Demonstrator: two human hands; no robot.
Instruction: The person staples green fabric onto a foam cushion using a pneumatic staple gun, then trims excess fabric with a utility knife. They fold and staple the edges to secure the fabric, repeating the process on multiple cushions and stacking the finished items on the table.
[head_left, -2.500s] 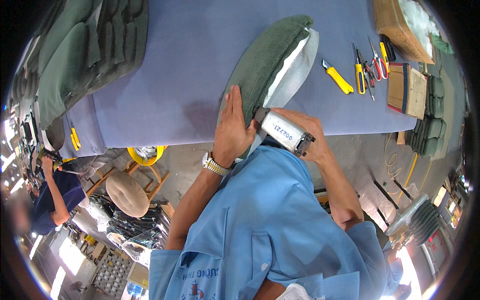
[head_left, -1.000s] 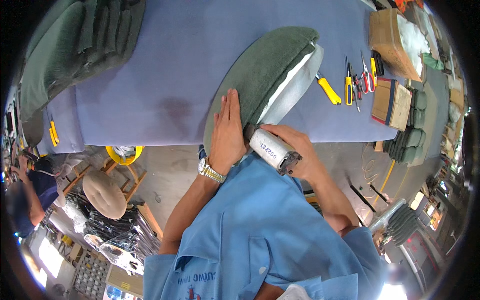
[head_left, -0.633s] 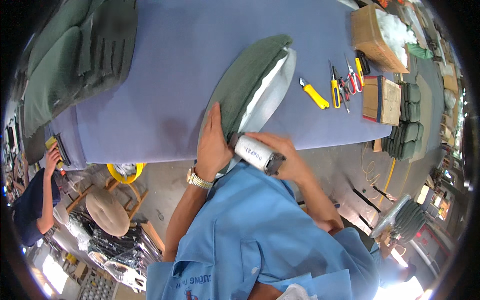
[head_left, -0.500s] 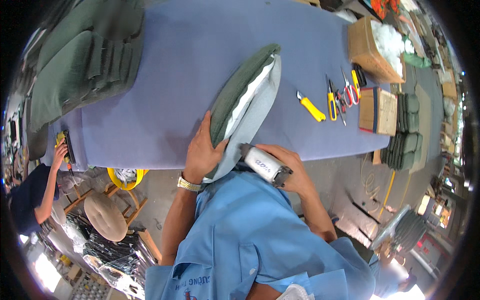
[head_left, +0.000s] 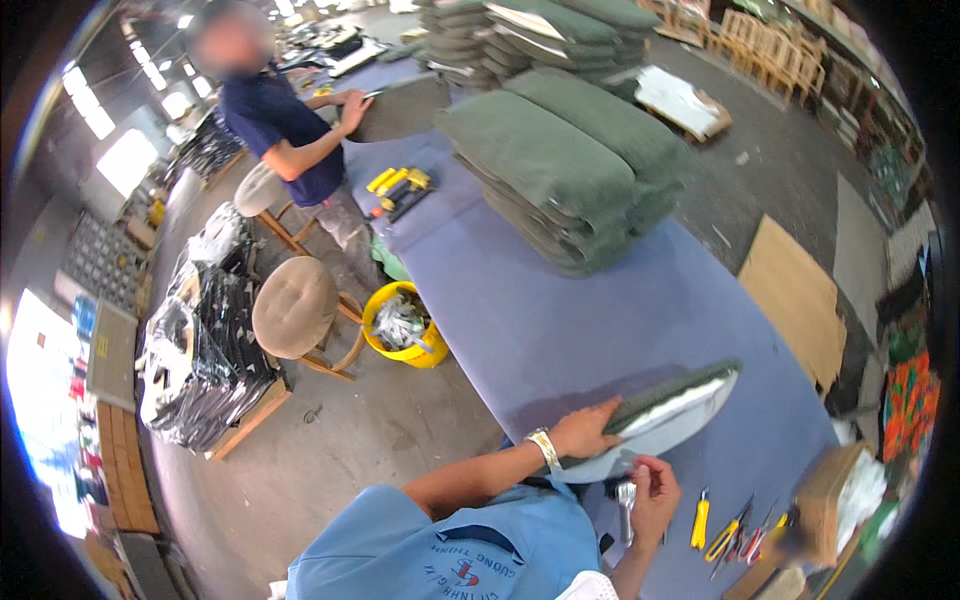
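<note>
At about four o'clock in my view lies the cushion point(head_left: 640, 413), a long, leaf-shaped piece whose tapered tip points towards two o'clock. Its dark green cover has a soft, napped look; a bright white strip of filling shows along the parted seam, and a smooth, pale grey cloth point(head_left: 665, 452) hangs along the near side. My left hand point(head_left: 587, 432) grips the cushion near its lower end, fingers laid over the green cover and thumb by the seam, a metal watch point(head_left: 544, 446) at my wrist.

My right hand point(head_left: 655, 495), towards five o'clock, has its fingers bent close by the edge of the pale cloth. The rounded, silvery tool point(head_left: 627, 505) sits just beside my fingers, but whether they close on it I cannot tell.

Under the cushion spreads the matt blue-grey table point(head_left: 540, 330). Beyond my right hand, a slim yellow-handled cutter point(head_left: 700, 522) lies near a carton point(head_left: 822, 500) of fluffy white stuffing at four o'clock. Plump green cushions point(head_left: 570, 165) are piled at one o'clock. A round yellow bucket point(head_left: 432, 350) stands at eight, a tufted beige stool point(head_left: 295, 308) at nine, and a co-worker point(head_left: 260, 115) at ten.
</note>
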